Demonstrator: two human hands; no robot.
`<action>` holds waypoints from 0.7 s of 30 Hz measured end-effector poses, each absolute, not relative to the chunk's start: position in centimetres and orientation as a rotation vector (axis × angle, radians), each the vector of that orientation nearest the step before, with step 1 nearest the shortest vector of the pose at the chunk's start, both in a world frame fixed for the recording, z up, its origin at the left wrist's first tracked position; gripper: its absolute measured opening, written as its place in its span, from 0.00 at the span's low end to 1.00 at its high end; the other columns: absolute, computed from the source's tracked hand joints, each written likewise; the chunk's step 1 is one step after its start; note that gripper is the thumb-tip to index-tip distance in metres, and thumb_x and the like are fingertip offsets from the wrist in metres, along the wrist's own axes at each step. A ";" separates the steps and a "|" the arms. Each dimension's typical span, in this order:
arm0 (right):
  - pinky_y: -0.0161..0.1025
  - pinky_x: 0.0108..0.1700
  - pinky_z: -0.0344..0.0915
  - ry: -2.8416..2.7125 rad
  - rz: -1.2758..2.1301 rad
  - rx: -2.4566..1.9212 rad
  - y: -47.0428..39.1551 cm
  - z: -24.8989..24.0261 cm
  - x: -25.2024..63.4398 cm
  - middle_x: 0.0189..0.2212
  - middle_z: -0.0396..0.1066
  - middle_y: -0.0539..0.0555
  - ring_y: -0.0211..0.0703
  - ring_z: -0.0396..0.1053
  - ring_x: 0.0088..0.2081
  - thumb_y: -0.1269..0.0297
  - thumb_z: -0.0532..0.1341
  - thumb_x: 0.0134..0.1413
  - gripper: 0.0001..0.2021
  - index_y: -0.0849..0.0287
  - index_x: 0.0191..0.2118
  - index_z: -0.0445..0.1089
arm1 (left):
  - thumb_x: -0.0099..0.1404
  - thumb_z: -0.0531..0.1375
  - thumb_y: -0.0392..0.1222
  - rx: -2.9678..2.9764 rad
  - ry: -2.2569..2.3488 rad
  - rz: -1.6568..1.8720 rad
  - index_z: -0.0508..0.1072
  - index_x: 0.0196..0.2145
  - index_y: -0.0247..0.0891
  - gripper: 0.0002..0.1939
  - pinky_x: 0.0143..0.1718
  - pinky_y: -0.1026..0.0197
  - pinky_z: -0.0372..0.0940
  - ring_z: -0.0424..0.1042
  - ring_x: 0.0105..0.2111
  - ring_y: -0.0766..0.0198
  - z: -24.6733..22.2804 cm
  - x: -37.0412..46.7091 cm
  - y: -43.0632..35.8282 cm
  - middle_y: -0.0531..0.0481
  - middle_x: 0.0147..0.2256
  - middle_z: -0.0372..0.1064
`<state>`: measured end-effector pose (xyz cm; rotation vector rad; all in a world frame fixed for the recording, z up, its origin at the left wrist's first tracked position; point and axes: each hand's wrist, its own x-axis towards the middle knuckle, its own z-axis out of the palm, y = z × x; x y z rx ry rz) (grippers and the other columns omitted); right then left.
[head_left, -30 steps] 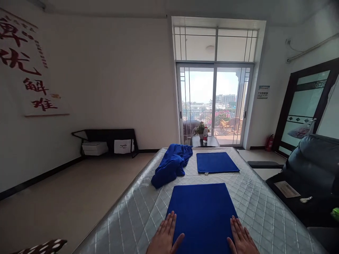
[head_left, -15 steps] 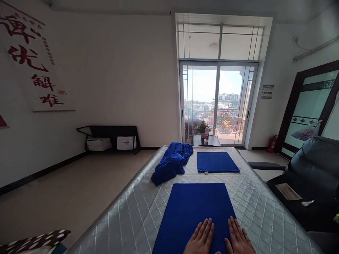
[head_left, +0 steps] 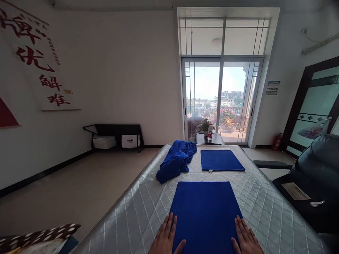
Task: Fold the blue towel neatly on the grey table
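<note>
A flat blue cloth [head_left: 205, 211] lies spread on the silver quilted bed cover [head_left: 132, 215], its lower end cut off by the frame. On its left edge rests my left hand [head_left: 167, 236], palm down, fingers stretched and thumb out over the cloth. My right hand [head_left: 246, 237] lies flat on the right edge, fingers extended. Neither hand grips anything. Farther off, a neat folded blue cloth [head_left: 221, 160] with a small white tag lies at the right, beside a crumpled blue cloth [head_left: 176, 162].
Beyond the bed stands a small dark table [head_left: 215, 140] with a plant [head_left: 205, 126] and a bottle [head_left: 210, 132]. A black armchair [head_left: 317, 165] is at the right. A patterned cushion [head_left: 42, 235] shows at lower left.
My left hand has moved left from the middle of the near cloth to its left edge. My right hand stays at the right edge. The view has shifted slightly.
</note>
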<state>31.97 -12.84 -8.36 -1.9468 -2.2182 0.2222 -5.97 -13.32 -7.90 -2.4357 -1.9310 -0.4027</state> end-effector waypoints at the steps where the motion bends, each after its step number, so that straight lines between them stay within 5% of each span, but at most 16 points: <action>1: 0.53 0.69 0.48 -2.220 0.215 -1.945 -12.8 -8.3 32.0 0.70 0.43 0.52 0.51 0.44 0.70 0.44 0.45 0.66 0.33 0.56 0.69 0.52 | 0.69 0.46 0.68 -2.421 -1.950 -0.411 0.47 0.69 0.44 0.39 0.62 0.43 0.60 0.52 0.68 0.45 -8.0 -5.8 -13.4 0.47 0.69 0.50; 11: 0.54 0.68 0.51 -2.260 0.256 -1.991 -12.1 -7.2 32.7 0.69 0.49 0.53 0.55 0.47 0.69 0.41 0.48 0.62 0.35 0.56 0.67 0.57 | 0.68 0.48 0.69 -2.450 -1.960 -0.475 0.51 0.68 0.41 0.41 0.64 0.45 0.59 0.53 0.67 0.45 -9.0 -6.5 -13.0 0.46 0.68 0.47; 21: 0.50 0.71 0.40 -2.249 0.090 -2.005 -5.4 -1.3 28.8 0.72 0.40 0.58 0.46 0.38 0.71 0.52 0.38 0.68 0.33 0.68 0.70 0.45 | 0.67 0.48 0.69 -2.433 -1.964 -0.448 0.50 0.68 0.46 0.40 0.65 0.48 0.58 0.53 0.67 0.47 -9.9 -6.9 -12.3 0.51 0.68 0.48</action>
